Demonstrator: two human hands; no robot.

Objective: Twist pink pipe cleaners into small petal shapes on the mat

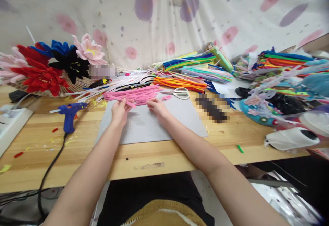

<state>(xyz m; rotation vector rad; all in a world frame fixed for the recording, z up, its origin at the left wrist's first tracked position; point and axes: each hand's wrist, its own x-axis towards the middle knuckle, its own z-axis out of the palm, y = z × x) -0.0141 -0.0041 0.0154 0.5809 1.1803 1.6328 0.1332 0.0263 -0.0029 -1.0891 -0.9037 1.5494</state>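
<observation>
Between the left hand and right hand, a gap leads over the gray mat to the front edge of the wooden surface. 2 things crowd the mat's far edge: the pink stems and the scissors. Beyond the mat's left edge, a blue glue gun and trailing cord obstruct; near the surface's front edge, far right, a white roll blocks.
</observation>
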